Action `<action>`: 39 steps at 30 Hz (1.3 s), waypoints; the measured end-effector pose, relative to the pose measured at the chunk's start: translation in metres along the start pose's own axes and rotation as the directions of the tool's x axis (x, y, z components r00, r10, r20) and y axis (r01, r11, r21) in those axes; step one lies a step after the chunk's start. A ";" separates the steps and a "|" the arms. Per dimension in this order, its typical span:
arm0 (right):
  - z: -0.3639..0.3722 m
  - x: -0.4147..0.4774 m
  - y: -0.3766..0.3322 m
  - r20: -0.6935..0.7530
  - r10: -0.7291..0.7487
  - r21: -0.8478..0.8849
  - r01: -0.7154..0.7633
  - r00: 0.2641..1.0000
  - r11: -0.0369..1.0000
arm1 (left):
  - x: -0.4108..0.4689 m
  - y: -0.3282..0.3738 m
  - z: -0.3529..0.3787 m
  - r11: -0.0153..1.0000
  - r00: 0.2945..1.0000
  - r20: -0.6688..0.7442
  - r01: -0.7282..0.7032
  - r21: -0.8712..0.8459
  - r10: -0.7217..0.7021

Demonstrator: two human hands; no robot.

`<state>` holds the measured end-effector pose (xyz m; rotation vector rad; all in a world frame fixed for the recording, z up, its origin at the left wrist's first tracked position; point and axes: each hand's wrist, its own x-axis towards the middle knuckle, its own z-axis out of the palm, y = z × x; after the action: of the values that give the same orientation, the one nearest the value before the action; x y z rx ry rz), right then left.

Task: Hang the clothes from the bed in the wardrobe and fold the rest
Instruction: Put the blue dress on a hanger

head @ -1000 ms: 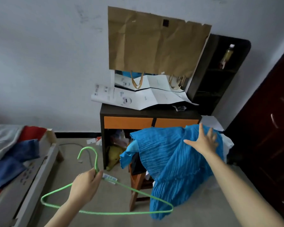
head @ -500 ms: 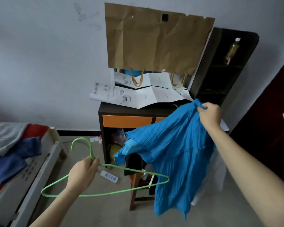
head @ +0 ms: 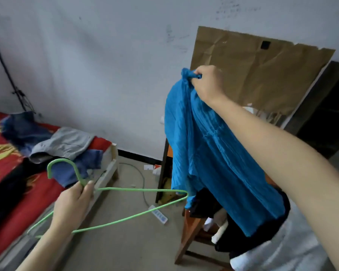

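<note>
Grey wall (head: pixel 106 75) ran behind it all, and on the red-sheeted bed (head: pixel 2 171) at the left a grey garment (head: pixel 67 143) and a dark blue garment (head: pixel 74 170) lay unhung. Your left hand (head: pixel 72 206) curled its fingers round the neck of the green wire hanger (head: pixel 135 189), whose far tip reached the lower edge of the crinkled blue shirt (head: pixel 213 153) that your right hand (head: pixel 207 85) pinched in a bunch at its top. Bunched so, the shirt could have snagged the hanger tip in a fold, or slipped from that pinch.

A home bedroom: bed (head: pixel 110 165) (clothes (head: pixel 65 142) heaped on it), wooden chair (head: pixel 190 229).
</note>
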<state>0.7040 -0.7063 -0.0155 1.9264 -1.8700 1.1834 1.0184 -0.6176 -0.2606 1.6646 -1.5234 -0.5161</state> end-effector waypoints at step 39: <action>0.546 -0.325 -0.579 0.573 -0.574 0.722 0.029 -0.585 0.691 | -0.020 -0.412 -0.366 0.593 0.502 -0.510 0.805 -0.021 -0.699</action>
<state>1.4871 -0.7145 -0.3712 3.8208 -0.2431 -1.3275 1.5500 -0.5151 -0.3671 2.4154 -0.4077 -0.3307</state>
